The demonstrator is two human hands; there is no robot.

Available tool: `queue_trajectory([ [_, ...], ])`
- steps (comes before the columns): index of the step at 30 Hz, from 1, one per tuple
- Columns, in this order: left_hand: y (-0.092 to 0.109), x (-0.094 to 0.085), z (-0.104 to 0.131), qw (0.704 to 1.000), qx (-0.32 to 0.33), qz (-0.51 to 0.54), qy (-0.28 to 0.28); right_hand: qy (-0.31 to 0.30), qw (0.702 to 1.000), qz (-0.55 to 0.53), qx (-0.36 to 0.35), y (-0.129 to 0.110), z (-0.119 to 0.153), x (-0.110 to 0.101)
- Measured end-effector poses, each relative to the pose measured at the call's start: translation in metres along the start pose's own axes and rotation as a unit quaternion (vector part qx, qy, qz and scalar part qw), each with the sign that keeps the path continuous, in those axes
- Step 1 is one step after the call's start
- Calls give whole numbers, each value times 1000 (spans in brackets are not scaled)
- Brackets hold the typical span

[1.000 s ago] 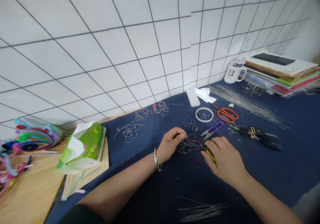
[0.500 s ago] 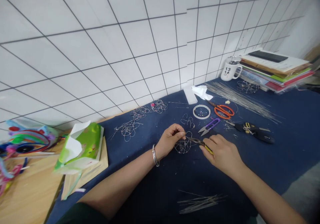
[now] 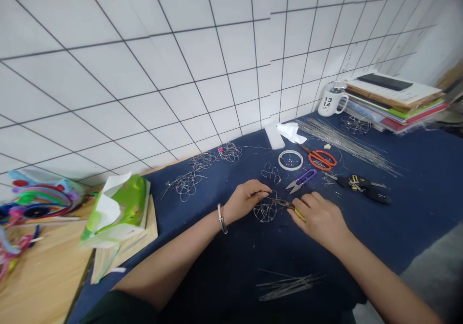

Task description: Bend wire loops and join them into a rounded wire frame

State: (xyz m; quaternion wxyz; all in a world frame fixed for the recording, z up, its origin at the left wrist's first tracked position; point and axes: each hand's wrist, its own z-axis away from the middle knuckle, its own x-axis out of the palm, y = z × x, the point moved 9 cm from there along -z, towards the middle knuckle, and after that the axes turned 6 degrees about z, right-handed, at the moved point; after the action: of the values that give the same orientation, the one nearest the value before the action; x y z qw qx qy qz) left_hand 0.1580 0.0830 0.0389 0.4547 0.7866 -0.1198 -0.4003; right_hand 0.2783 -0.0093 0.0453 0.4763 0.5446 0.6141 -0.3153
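Observation:
My right hand [image 3: 318, 220] is closed around the yellow handles of a pair of pliers [image 3: 284, 202]. The dark jaws point left, toward the fingertips of my left hand [image 3: 248, 201]. Thumb and forefinger of that hand pinch together on a thin wire, whose exact end is too small to make out. Just below the pliers' tip, a round openwork shape of bent wire [image 3: 265, 211] lies on or close to the dark blue cloth [image 3: 224, 261]. Behind my hands are a few bent wire pieces [image 3: 271, 173] and purple thread snips [image 3: 302, 181].
Orange-handled scissors [image 3: 321, 159], a white ring [image 3: 290, 160] around small beads and black-handled tools [image 3: 365, 188] lie behind and right. Long wires [image 3: 347, 143] stretch toward a mug [image 3: 331, 100]. Short wires [image 3: 287, 285] lie in front. Tissues [image 3: 119, 203] and wire coils [image 3: 188, 185] are at left.
Both hands stay close together over the wire shape. My left fingertips have shifted slightly right, and the pliers remain in my right hand. The view has moved a little.

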Motion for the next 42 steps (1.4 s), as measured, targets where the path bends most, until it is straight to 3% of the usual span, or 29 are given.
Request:
queue_trajectory([
  [6,17,2,2,989,95,-102,-48,-3,1000,4,-7,-2,-3,-2],
  [10,24,1,3,987,117,-87,-64,0,1000,3,-1,0,-1,-4],
  [24,0,-5,-1,997,49,46,-34,0,1000,-31,1,3,-3,-8],
  [42,0,-2,1,997,64,35,-39,-8,999,-35,-6,-1,-7,-2],
])
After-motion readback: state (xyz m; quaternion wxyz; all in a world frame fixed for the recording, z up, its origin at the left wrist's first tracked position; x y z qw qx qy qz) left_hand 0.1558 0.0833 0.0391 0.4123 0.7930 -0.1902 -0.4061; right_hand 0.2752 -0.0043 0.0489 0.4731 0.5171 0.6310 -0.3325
